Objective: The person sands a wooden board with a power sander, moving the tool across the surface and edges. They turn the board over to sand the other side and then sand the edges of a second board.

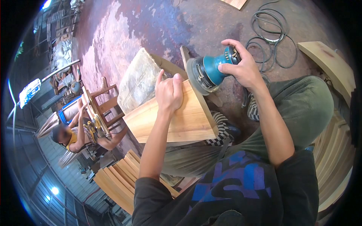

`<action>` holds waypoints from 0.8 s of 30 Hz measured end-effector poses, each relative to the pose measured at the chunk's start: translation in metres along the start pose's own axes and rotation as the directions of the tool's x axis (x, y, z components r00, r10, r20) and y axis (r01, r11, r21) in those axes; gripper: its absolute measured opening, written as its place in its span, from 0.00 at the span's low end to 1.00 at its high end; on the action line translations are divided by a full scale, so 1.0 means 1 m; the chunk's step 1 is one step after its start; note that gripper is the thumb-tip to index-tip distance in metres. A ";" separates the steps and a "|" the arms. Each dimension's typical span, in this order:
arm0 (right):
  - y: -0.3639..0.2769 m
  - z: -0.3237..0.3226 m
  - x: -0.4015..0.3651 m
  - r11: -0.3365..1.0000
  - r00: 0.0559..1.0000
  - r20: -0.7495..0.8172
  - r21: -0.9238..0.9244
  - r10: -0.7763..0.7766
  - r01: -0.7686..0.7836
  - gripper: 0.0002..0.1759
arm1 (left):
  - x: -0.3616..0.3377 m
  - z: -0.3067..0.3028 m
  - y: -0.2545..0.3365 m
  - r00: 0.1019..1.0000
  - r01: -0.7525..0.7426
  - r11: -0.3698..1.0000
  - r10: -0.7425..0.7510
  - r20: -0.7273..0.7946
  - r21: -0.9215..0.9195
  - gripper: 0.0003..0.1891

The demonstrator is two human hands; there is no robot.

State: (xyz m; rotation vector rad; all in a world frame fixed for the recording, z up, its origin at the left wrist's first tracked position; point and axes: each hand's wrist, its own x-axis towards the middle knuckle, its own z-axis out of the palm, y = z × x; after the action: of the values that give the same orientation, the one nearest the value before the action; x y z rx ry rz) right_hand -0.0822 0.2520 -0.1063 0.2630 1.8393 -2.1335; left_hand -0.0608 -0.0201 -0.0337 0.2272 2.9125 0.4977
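Observation:
My right hand (245, 67) is wrapped round the body of a teal random orbital sander (213, 71). The sander is tipped on its side, its round pad against the end edge of a wooden board (181, 120). Pale and smooth-faced, the board stands tilted in front of my knees. My left hand (168, 92) grips its upper edge, thumb and forefinger raised and the other fingers folded. Behind the board is a block covered in worn, whitish sheeting (138, 81), which the board appears to lean on.
A dark cable (269, 39) lies coiled on the stained floor (158, 22). Stacked wooden pieces (117, 179) stand at lower left, and curved boards (333, 150) are at the right. Another person (77, 135) works beside a wooden frame (107, 105) at the left.

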 end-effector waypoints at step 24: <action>0.005 -0.024 -0.060 0.998 0.996 0.089 -0.060 -0.006 0.011 0.39 | 0.001 0.002 -0.002 1.000 -0.021 1.000 0.021 -0.015 0.008 0.32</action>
State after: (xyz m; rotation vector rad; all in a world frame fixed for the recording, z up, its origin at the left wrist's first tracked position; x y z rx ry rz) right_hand -0.0256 0.2822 -0.0947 0.1450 1.8540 -2.0565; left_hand -0.0615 -0.0213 -0.0366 0.2570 2.9300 0.4939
